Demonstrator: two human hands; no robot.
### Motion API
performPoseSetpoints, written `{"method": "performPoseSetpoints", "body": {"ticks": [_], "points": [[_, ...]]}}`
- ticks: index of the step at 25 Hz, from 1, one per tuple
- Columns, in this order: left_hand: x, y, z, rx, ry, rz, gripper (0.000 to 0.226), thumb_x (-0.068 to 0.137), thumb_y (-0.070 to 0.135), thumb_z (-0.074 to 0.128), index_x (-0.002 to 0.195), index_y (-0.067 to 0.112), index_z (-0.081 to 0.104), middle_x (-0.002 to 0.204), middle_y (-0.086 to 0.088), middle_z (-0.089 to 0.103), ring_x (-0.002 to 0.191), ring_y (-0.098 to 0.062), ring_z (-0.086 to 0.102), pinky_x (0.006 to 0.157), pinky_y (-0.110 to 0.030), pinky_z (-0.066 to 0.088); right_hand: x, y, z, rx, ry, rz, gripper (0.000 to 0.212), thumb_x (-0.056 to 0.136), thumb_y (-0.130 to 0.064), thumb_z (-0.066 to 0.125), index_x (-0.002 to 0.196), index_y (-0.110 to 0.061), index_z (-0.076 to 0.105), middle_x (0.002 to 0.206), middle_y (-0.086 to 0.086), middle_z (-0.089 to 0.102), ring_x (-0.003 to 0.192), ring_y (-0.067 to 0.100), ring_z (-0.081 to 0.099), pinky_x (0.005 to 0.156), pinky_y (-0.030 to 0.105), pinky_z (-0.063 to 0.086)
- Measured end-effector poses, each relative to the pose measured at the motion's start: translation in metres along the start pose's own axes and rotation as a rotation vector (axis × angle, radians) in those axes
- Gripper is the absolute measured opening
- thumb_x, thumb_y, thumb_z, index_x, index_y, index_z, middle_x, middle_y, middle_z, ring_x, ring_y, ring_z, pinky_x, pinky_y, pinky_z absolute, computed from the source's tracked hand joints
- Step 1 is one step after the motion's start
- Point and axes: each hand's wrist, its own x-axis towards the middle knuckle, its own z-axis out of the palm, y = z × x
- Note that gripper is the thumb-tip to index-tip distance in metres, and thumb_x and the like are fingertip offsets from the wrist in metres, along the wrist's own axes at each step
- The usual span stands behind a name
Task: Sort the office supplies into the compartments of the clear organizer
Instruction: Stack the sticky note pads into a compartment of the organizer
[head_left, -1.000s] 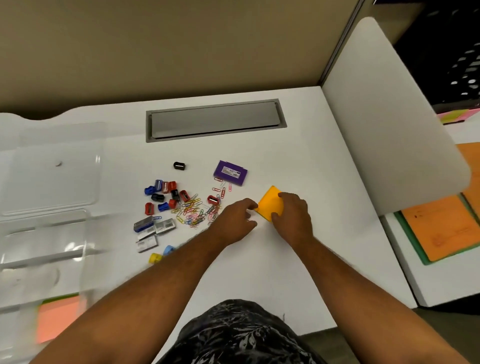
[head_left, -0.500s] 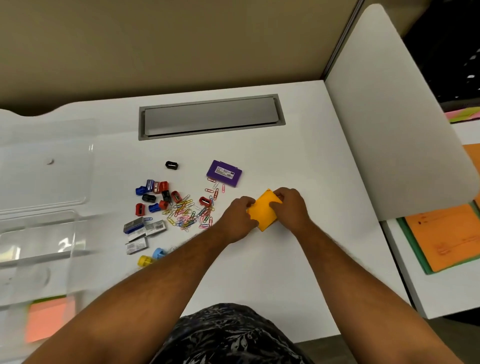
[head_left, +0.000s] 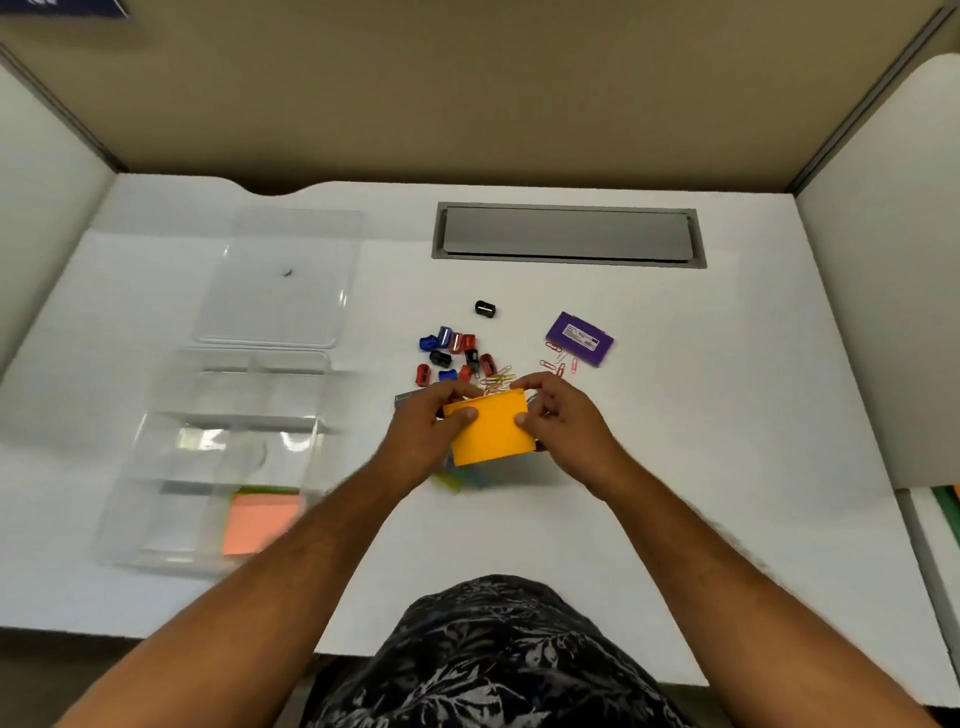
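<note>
An orange sticky-note pad (head_left: 492, 431) is held above the desk between both hands. My left hand (head_left: 426, 436) grips its left edge and my right hand (head_left: 563, 423) grips its right edge. The clear organizer (head_left: 171, 467) lies at the left, with a pink and green sticky pad (head_left: 257, 525) in its nearest compartment. Behind my hands lie small red, blue and black sharpeners (head_left: 452, 353), coloured paper clips (head_left: 558, 364) and a purple box (head_left: 580, 339). Part of the pile is hidden under my hands.
The organizer's clear lid (head_left: 280, 280) lies behind it. A lone black sharpener (head_left: 485, 308) sits further back. A grey cable hatch (head_left: 569, 235) is set in the white desk (head_left: 727, 415). White partitions stand at both sides.
Both hands lifted the orange pad off the desk and carried it left, over the pile of clips. My head turned left, bringing the organizer fully into view.
</note>
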Motion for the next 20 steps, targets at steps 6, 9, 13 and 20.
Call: {"method": "performPoseSetpoints", "body": {"ticks": [6, 9, 13, 20], "points": [[-0.068, -0.061, -0.127, 0.028, 0.069, -0.008, 0.014, 0.096, 0.022, 0.067, 0.104, 0.03, 0.076, 0.104, 0.014, 0.074, 0.099, -0.007, 0.064, 0.081, -0.028, 0.049, -0.009, -0.047, 0.133, -0.186, -0.113, -0.16, 0.014, 0.098, -0.023, 0.066, 0.111, -0.026, 0.07, 0.096, -0.003, 0.071, 0.08, 0.018, 0.07, 0.077, 0.049, 0.062], [-0.09, -0.089, -0.19, 0.041, 0.053, -0.027, 0.018, 0.095, 0.018, 0.068, 0.099, 0.031, 0.078, 0.1, 0.017, 0.073, 0.095, -0.005, 0.063, 0.08, -0.028, 0.049, -0.012, -0.067, 0.196, -0.168, -0.189, -0.145, 0.013, 0.09, -0.018, 0.075, 0.101, -0.025, 0.072, 0.088, -0.006, 0.07, 0.079, 0.017, 0.072, 0.079, 0.05, 0.062], [-0.108, -0.129, -0.245, 0.148, -0.018, -0.046, 0.016, 0.091, 0.02, 0.073, 0.097, 0.034, 0.079, 0.097, 0.015, 0.072, 0.091, -0.006, 0.063, 0.077, -0.025, 0.048, -0.013, -0.073, 0.258, -0.241, -0.26, -0.134, 0.017, 0.088, -0.02, 0.075, 0.1, -0.032, 0.074, 0.08, -0.007, 0.075, 0.076, 0.008, 0.075, 0.08, 0.042, 0.062], [-0.113, -0.163, -0.272, 0.511, -0.098, 0.072, 0.013, 0.09, 0.031, 0.073, 0.099, 0.04, 0.077, 0.092, 0.026, 0.065, 0.09, -0.003, 0.055, 0.082, -0.029, 0.046, -0.014, -0.068, 0.309, -0.566, -0.165, -0.128, 0.011, 0.091, -0.033, 0.074, 0.099, -0.032, 0.081, 0.096, -0.015, 0.075, 0.084, 0.003, 0.064, 0.078, 0.024, 0.05]]}}
